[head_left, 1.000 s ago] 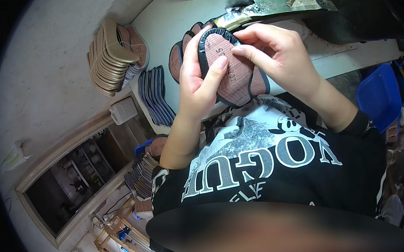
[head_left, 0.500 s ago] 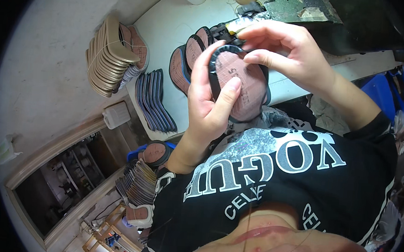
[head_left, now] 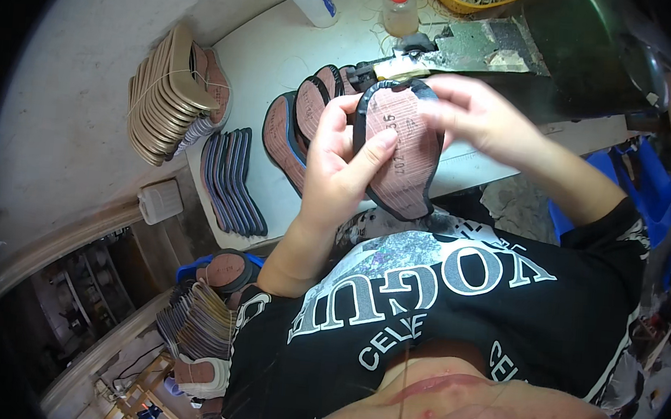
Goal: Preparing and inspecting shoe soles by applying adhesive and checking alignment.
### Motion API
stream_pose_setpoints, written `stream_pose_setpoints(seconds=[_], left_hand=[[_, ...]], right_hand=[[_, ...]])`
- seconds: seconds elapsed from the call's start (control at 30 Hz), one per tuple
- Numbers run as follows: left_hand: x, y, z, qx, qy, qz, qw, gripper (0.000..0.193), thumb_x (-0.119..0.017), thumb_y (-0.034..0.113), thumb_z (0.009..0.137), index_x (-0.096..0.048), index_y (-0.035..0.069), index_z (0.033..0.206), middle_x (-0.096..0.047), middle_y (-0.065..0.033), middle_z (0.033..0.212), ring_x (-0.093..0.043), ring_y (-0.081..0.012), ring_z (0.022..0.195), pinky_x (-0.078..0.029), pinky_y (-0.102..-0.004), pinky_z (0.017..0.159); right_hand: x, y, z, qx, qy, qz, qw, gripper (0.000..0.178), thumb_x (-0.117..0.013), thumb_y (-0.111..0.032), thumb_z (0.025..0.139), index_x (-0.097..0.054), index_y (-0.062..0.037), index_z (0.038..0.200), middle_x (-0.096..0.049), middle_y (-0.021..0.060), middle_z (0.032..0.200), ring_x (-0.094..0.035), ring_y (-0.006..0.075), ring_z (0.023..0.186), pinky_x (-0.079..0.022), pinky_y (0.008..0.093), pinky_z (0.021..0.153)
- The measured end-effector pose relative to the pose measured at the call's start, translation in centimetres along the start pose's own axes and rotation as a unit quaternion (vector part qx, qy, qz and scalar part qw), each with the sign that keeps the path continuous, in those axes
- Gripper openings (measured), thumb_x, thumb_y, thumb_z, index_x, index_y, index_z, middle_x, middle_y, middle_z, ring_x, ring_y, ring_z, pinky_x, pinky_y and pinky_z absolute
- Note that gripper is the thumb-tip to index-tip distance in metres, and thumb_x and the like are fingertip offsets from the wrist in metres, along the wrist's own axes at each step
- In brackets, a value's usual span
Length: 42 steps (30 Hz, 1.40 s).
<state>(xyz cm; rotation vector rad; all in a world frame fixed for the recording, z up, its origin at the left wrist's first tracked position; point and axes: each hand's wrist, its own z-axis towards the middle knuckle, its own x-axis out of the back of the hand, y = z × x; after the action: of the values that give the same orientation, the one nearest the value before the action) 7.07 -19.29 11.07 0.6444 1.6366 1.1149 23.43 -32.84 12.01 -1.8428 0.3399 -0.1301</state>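
Observation:
In my left hand is a shoe insole with a pinkish-brown underside, printed marks and a black folded rim. The left thumb presses on its face while the fingers wrap behind its left edge. My right hand is at the insole's upper right edge; its fingertips are smeared by motion, so their grip is unclear. Just left of the held piece, several similar insoles with dark rims lie overlapping on the white table. Nearer the table's left edge stands a row of blue-and-black-edged insoles.
A tied bundle of gold insoles rests at the far left. Behind are a white bottle, a red-capped bottle, a yellow basket and a stained green board. A blue bin is at right; more stacked insoles sit lower left.
The insole has turned more upright, showing its narrow lower end. My right hand has moved down along its right edge. The view has shifted, bringing the red-capped bottle and yellow basket into sight.

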Motion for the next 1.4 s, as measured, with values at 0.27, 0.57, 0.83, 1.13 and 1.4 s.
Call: stream_pose_setpoints(seconds=[0.27, 0.57, 0.83, 1.13, 1.4], left_hand=[[2.9, 0.0, 5.1, 0.074, 0.075, 0.175, 0.979, 0.018, -0.072, 0.015, 0.085, -0.064, -0.001, 0.081, -0.065, -0.0021, 0.069, -0.056, -0.0026, 0.058, -0.041, -0.0167, 0.051], [4.5, 2.1, 8.0, 0.142, -0.012, 0.261, 0.955, 0.028, -0.071, 0.025, 0.086, -0.06, 0.006, 0.068, -0.056, 0.005, 0.063, -0.044, -0.0009, 0.054, -0.032, -0.0188, 0.047], [4.9, 1.2, 8.5, 0.169, -0.025, 0.276, 0.946, 0.035, -0.072, 0.032, 0.085, -0.06, 0.006, 0.065, -0.055, 0.0036, 0.059, -0.045, -0.0019, 0.05, -0.033, -0.0195, 0.044], [3.6, 2.6, 8.3, 0.237, 0.016, 0.322, 0.916, 0.05, -0.072, 0.044, 0.082, -0.055, 0.005, 0.057, -0.053, -0.0033, 0.047, -0.049, -0.0086, 0.036, -0.034, -0.0201, 0.034], [4.2, 1.4, 4.8, 0.148, 0.028, 0.237, 0.96, 0.035, -0.063, 0.033, 0.092, -0.059, 0.004, 0.073, -0.055, 0.0026, 0.062, -0.052, -0.0041, 0.055, -0.04, -0.0184, 0.05]], right_hand=[[-7.5, 4.2, 0.8, 0.039, 0.04, 0.243, 0.968, 0.029, -0.058, -0.026, 0.096, -0.063, 0.0006, 0.106, -0.065, 0.001, 0.089, -0.057, 0.0061, 0.075, -0.047, 0.0227, 0.065], [-7.3, 5.1, 2.7, 0.049, 0.063, 0.246, 0.966, 0.029, -0.057, -0.026, 0.096, -0.062, 0.0, 0.108, -0.066, 0.0018, 0.093, -0.059, 0.007, 0.082, -0.048, 0.0245, 0.074], [-4.2, 3.6, 1.2, -0.001, 0.012, 0.232, 0.973, 0.03, -0.058, -0.02, 0.096, -0.059, 0.0025, 0.114, -0.066, 0.0058, 0.104, -0.061, 0.0099, 0.091, -0.049, 0.0272, 0.082], [-5.3, 5.1, 0.0, 0.048, 0.11, 0.205, 0.971, 0.03, -0.054, -0.02, 0.098, -0.055, 0.0028, 0.118, -0.063, 0.0053, 0.109, -0.059, 0.0094, 0.096, -0.047, 0.0263, 0.086], [-7.1, 3.4, -0.6, 0.129, 0.109, -0.08, 0.982, 0.027, -0.067, -0.021, 0.088, -0.061, -0.0005, 0.105, -0.067, 0.0105, 0.087, -0.064, 0.0163, 0.079, -0.05, 0.0284, 0.071]])
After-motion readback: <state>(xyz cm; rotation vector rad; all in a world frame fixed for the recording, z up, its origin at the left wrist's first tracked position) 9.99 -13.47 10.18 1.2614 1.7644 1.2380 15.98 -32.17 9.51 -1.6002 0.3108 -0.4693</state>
